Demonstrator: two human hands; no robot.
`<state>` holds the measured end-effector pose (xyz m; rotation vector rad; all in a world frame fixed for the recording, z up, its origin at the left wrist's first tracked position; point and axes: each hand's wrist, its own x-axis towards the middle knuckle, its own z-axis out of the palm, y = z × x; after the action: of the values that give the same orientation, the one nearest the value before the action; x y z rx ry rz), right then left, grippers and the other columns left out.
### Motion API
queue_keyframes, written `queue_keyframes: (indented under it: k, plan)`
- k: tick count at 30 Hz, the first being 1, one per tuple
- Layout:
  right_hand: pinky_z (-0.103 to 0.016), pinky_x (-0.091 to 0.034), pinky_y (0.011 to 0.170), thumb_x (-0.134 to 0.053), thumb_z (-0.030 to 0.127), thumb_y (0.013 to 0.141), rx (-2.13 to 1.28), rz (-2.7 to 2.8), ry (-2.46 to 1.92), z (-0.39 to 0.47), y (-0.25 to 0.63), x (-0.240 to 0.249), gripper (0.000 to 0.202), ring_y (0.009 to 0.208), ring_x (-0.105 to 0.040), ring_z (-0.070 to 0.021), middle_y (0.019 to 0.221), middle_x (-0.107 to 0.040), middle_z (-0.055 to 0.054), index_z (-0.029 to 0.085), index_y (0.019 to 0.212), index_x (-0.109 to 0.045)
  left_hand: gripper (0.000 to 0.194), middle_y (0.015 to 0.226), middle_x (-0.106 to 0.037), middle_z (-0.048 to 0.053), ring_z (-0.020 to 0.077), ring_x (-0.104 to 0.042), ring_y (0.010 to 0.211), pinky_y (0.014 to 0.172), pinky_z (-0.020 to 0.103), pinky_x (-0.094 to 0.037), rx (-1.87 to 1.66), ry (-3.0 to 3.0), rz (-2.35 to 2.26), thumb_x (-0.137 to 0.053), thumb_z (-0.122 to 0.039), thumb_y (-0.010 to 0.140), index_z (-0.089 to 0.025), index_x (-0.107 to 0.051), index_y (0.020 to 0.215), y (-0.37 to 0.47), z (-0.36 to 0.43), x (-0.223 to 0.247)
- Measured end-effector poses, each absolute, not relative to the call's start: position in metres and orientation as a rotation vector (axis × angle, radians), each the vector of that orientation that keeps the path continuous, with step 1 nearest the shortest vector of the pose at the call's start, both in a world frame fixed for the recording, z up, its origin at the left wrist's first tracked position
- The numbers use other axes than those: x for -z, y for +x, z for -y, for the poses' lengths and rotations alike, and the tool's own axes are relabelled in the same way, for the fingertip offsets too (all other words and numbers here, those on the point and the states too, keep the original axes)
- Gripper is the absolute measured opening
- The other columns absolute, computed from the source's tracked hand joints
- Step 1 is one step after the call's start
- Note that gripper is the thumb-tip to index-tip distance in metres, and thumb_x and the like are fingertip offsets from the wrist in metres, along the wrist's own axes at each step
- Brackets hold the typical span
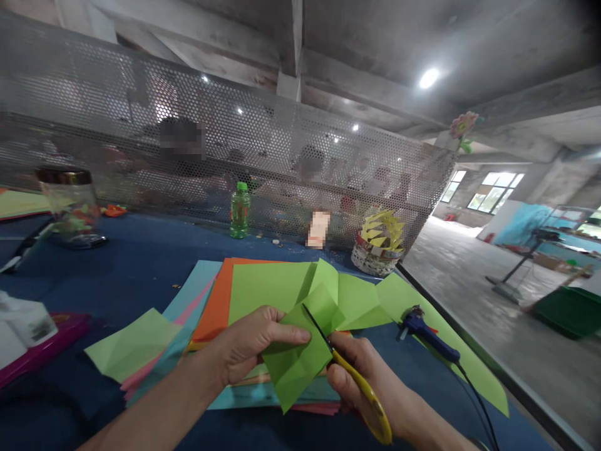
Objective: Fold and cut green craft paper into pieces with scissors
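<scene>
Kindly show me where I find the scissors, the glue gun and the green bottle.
Scissors point(354, 372): head view, on the yellow handle.
Glue gun point(431, 334): head view, on its blue body.
Green bottle point(240, 214): head view, middle of its side.

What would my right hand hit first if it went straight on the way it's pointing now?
Your right hand would probably meet the green paper in your left hand first; the scissors it holds lie across that paper. The exact gap is hard to judge.

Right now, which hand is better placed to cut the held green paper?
Likely the right hand: it holds the scissors, with a blade across the green paper that the left hand grips.
</scene>
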<state>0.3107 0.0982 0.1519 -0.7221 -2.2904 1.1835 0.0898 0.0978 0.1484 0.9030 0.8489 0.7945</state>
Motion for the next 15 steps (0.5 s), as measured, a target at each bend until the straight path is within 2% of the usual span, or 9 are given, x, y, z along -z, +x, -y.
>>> queue_keyframes:
  k: [7, 15]
  plan:
    - [-0.021, -0.031, 0.049, -0.040, 0.065, 0.093, -1.141, 2.299, -0.729, -0.0976, 0.3123, -0.1523, 0.050, 0.058, -0.039, -0.0092, 0.072, -0.046, 0.002, 0.016, 0.092, -0.052, 0.038, 0.096, -0.076, 0.015, 0.0238, -0.072, 0.082, 0.083, 0.034, -0.054, -0.753, 0.909, -0.857, -0.084, -0.028, 0.063, -0.010, -0.077, 0.095, 0.0923, -0.0961, -0.1467]
    - [-0.019, -0.029, 0.042, -0.043, 0.069, 0.091, -1.267, 2.217, -0.801, -0.0939, 0.3151, -0.1453, 0.053, 0.048, -0.042, -0.0073, 0.060, -0.043, 0.005, 0.016, 0.090, -0.052, 0.029, 0.086, -0.078, 0.011, 0.0194, -0.071, 0.072, 0.075, 0.029, -0.055, -0.763, 0.928, -0.833, -0.082, -0.025, 0.064, -0.012, -0.078, 0.089, 0.0944, -0.0960, -0.1504]
